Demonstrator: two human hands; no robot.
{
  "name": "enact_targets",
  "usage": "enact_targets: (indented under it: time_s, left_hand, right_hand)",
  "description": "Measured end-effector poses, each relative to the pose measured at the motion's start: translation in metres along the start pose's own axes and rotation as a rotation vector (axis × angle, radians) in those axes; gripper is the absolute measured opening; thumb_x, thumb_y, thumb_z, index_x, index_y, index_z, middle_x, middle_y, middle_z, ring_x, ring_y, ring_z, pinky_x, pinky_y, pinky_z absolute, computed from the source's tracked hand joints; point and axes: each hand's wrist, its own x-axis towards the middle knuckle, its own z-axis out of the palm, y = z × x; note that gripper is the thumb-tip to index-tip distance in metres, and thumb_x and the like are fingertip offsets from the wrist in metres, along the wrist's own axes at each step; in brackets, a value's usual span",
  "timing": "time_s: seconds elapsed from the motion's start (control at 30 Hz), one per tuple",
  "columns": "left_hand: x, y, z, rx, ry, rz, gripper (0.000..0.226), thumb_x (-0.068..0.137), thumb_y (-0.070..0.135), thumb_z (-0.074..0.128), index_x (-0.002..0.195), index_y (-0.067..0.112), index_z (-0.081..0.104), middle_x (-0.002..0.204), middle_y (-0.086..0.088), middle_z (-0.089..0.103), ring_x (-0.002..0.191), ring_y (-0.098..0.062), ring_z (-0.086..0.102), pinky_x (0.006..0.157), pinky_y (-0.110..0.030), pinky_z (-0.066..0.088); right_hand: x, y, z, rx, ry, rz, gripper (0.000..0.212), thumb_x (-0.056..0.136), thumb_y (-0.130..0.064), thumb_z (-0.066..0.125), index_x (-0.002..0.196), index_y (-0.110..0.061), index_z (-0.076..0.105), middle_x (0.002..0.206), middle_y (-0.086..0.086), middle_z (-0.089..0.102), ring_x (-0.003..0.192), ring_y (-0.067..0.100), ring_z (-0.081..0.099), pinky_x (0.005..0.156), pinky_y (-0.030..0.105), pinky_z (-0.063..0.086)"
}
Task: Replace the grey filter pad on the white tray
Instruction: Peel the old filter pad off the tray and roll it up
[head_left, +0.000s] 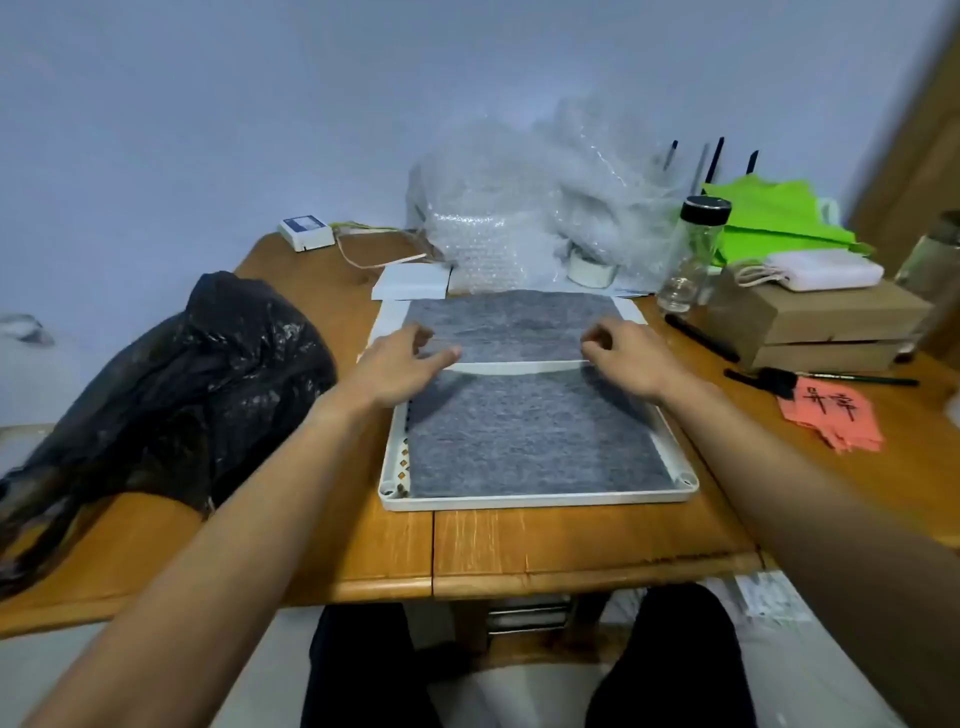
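Our left hand (402, 364) pressed with near-straight fingers and our right hand (628, 358) curled, its hold unclear, at the white strip (511, 368) crossing the grey filter pad (530, 441) lying in the white tray (535, 501), so we judged seating underway, next needing even tucking.

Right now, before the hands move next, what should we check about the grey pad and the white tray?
1. Tray sits flat on the table: ok.
2. Both hands on the pad: ok, the left hand and the right hand rest across its middle.
3. Near half of the pad lies flat inside the rim: ok.
4. Pad covers the tray's left side: not ok, a row of holes shows beside it.
5. Far end of the pad tucked inside the tray: cannot tell.
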Motion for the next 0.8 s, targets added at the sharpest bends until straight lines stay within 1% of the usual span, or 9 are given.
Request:
enact_targets:
  time_s: [0.03, 0.1, 0.23, 0.3, 0.43, 0.53, 0.67, 0.73, 0.8]
  left_hand:
    - [-0.006, -0.001, 0.007, -0.045, -0.012, 0.005, 0.075, 0.088, 0.067, 0.058, 0.143, 0.017, 0.049, 0.147, -0.002, 0.054, 0.131, -0.022, 0.053, 0.107, -0.039, 0.044]
    - [-0.016, -0.006, 0.022, -0.068, 0.038, 0.014, 0.077, 0.088, 0.068, 0.057, 0.148, 0.020, 0.043, 0.152, -0.001, 0.049, 0.136, -0.022, 0.049, 0.109, -0.039, 0.041]
    - [-0.020, -0.027, 0.037, -0.138, 0.025, -0.040, 0.099, 0.078, 0.087, 0.046, 0.155, 0.027, 0.033, 0.161, 0.002, 0.036, 0.147, -0.018, 0.035, 0.120, -0.047, 0.030]
    - [-0.019, -0.033, 0.038, -0.173, -0.016, -0.045, 0.101, 0.078, 0.088, 0.044, 0.158, 0.028, 0.027, 0.165, 0.006, 0.027, 0.151, -0.013, 0.027, 0.123, -0.045, 0.023]
    - [-0.018, -0.037, 0.041, -0.317, 0.010, -0.058, 0.083, 0.089, 0.075, 0.045, 0.157, 0.030, 0.032, 0.164, 0.014, 0.026, 0.150, -0.005, 0.023, 0.125, -0.040, 0.018]
    - [-0.018, -0.034, 0.041, -0.296, 0.038, -0.067, 0.066, 0.098, 0.062, 0.041, 0.154, 0.027, 0.038, 0.164, 0.014, 0.026, 0.150, -0.005, 0.022, 0.123, -0.033, 0.015]
    - [-0.018, -0.033, 0.041, -0.258, 0.024, -0.045, 0.060, 0.102, 0.057, 0.037, 0.154, 0.027, 0.039, 0.165, 0.014, 0.024, 0.151, -0.005, 0.020, 0.123, -0.033, 0.014]
    - [-0.018, -0.032, 0.040, -0.240, 0.024, -0.042, 0.058, 0.103, 0.055, 0.035, 0.154, 0.027, 0.038, 0.165, 0.014, 0.023, 0.151, -0.005, 0.019, 0.123, -0.033, 0.013]
    - [-0.019, -0.032, 0.040, -0.239, 0.020, -0.048, 0.058, 0.104, 0.054, 0.031, 0.155, 0.028, 0.036, 0.165, 0.015, 0.022, 0.151, -0.004, 0.018, 0.119, -0.027, 0.011]
  right_hand:
    - [-0.001, 0.003, 0.005, 0.051, 0.024, 0.008, 0.022, 0.095, -0.027, 0.057, 0.108, -0.015, 0.070, 0.112, 0.006, 0.073, 0.105, 0.027, 0.064, 0.088, 0.037, 0.049]
    - [-0.006, 0.005, 0.013, 0.149, 0.102, 0.016, 0.023, 0.097, -0.025, 0.057, 0.113, -0.015, 0.069, 0.111, 0.004, 0.072, 0.104, 0.024, 0.064, 0.091, 0.037, 0.050]
    - [-0.015, 0.016, 0.030, 0.309, 0.191, 0.029, 0.021, 0.097, -0.025, 0.060, 0.114, -0.015, 0.069, 0.105, 0.001, 0.071, 0.097, 0.018, 0.064, 0.091, 0.038, 0.052]
    - [-0.014, 0.024, 0.033, 0.381, 0.237, 0.075, 0.020, 0.096, -0.025, 0.061, 0.112, -0.017, 0.069, 0.104, -0.002, 0.071, 0.097, 0.015, 0.064, 0.092, 0.035, 0.052]
    - [-0.008, 0.029, 0.036, 0.394, 0.258, 0.109, 0.016, 0.096, -0.022, 0.061, 0.106, -0.018, 0.072, 0.104, -0.004, 0.071, 0.097, 0.014, 0.063, 0.087, 0.028, 0.049]
    - [-0.006, 0.032, 0.038, 0.371, 0.256, 0.112, 0.015, 0.095, -0.020, 0.060, 0.100, -0.017, 0.073, 0.103, -0.003, 0.072, 0.097, 0.015, 0.064, 0.086, 0.028, 0.047]
    - [-0.010, 0.031, 0.036, 0.353, 0.258, 0.091, 0.015, 0.096, -0.019, 0.060, 0.095, -0.015, 0.074, 0.101, -0.001, 0.072, 0.097, 0.016, 0.063, 0.088, 0.031, 0.048]
    - [-0.012, 0.030, 0.035, 0.332, 0.248, 0.078, 0.016, 0.096, -0.020, 0.060, 0.093, -0.015, 0.074, 0.100, -0.001, 0.071, 0.094, 0.015, 0.062, 0.083, 0.028, 0.045]
    - [-0.013, 0.029, 0.036, 0.324, 0.242, 0.073, 0.016, 0.096, -0.020, 0.059, 0.091, -0.015, 0.074, 0.098, -0.003, 0.070, 0.093, 0.013, 0.061, 0.078, 0.021, 0.042]
